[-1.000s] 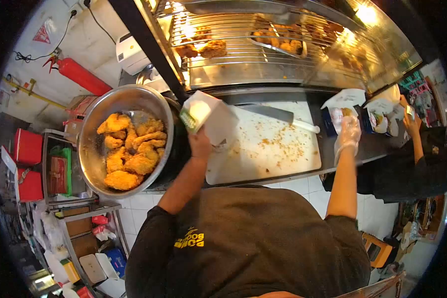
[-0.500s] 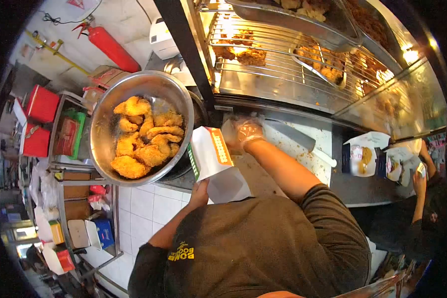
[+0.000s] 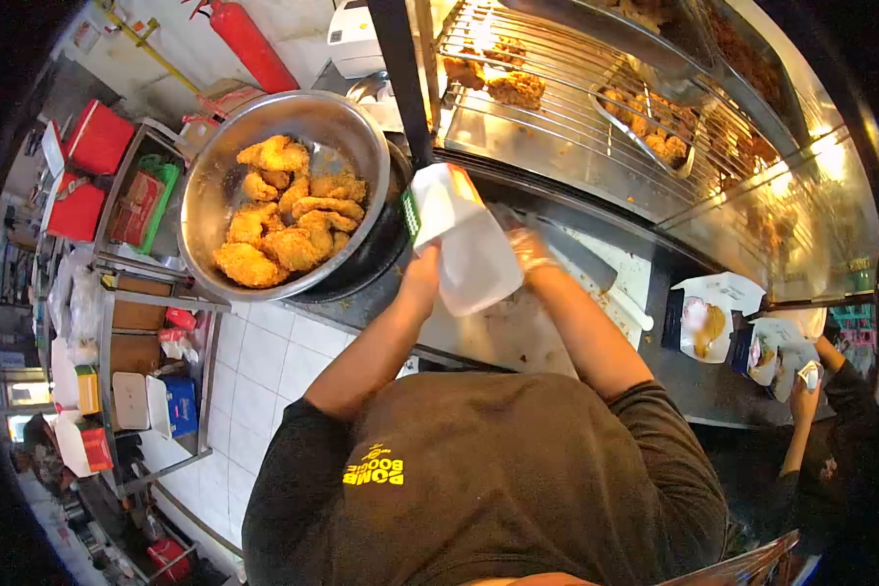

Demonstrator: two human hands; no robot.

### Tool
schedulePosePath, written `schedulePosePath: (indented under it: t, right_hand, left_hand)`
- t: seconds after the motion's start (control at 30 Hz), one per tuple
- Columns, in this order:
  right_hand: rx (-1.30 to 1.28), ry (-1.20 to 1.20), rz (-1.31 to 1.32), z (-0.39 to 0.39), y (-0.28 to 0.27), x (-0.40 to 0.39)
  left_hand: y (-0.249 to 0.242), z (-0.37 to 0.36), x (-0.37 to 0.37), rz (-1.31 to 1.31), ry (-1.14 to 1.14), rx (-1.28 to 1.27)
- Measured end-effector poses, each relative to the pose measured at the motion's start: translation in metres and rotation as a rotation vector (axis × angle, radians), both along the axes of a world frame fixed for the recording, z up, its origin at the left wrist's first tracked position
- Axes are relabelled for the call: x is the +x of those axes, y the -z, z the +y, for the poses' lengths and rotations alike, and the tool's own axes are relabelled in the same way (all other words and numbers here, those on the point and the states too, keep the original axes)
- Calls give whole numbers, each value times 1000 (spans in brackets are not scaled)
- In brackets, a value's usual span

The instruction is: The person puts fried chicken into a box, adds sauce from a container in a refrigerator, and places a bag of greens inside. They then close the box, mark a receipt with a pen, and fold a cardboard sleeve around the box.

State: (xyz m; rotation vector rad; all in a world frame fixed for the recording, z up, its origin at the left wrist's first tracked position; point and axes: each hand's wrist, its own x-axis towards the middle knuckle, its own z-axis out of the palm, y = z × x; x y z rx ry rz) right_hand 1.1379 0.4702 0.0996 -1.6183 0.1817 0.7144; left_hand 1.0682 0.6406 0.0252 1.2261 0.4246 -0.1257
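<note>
My left hand grips an open white takeaway carton at its lower left side. The carton has green and orange print and stands tilted over the counter, with its flap toward me. At its right edge is my right hand, in a clear plastic glove, with its fingers hidden behind the carton. Just right of that hand a cleaver with a white handle lies on a white cutting board strewn with crumbs. Left of the carton stands a large steel bowl with several pieces of fried chicken.
A lit warming cabinet with chicken on racks borders the counter's far side. Two open boxes of food stand at the right, where another person's hand holds something small. Shelving and a fire extinguisher are on the left.
My right hand has come back toward me from the board, to the carton's right edge. The carton has tilted and turned in my left hand. The view has shifted.
</note>
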Motion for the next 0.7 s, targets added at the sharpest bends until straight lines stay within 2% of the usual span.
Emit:
schedulePosePath:
  t: [0.03,0.07,0.1,0.13,0.17,0.23,0.27,0.33,0.4,0.5,0.53,0.63,0.67,0.7]
  right_hand:
    - [-418,-276,-395,-21,21,6]
    - [-929,-431,-787,-41,43,13]
    - [-855,-249,-853,-67,61,13]
    - [-779,-67,-915,-83,64,10]
    - [-655,9,-804,-97,67,5]
    - [-405,165,-584,-115,41,-16]
    - [-417,116,-447,-113,14,-25]
    - [-380,171,-409,-113,88,-21]
    - [-385,179,-390,-112,113,-23]
    - [-448,112,-395,-87,78,-27]
    - [-470,196,-466,-82,54,-32]
    - [-416,343,-466,-95,61,-38]
    - [-518,289,-700,-100,64,-50]
    - [-667,-28,-674,-102,53,-65]
  left_hand:
    - [-12,-9,4,82,-59,-66]
    - [-36,-21,7,164,-119,-133]
    - [-47,-33,7,248,-180,-201]
    - [-44,-42,6,255,-187,-149]
    - [-32,-49,5,268,-173,-131]
    - [-4,-60,1,292,-142,-92]
    - [-2,-66,0,330,-110,-167]
    - [-19,-75,-6,354,-122,-151]
    - [-26,-76,-11,350,-88,-163]
    - [-38,-76,-22,331,-122,-111]
    - [-38,-73,-26,326,-133,-86]
    - [-32,-57,-39,251,-130,52]
    - [-22,-49,-43,187,-102,140]
    - [-9,-41,-48,121,-75,226]
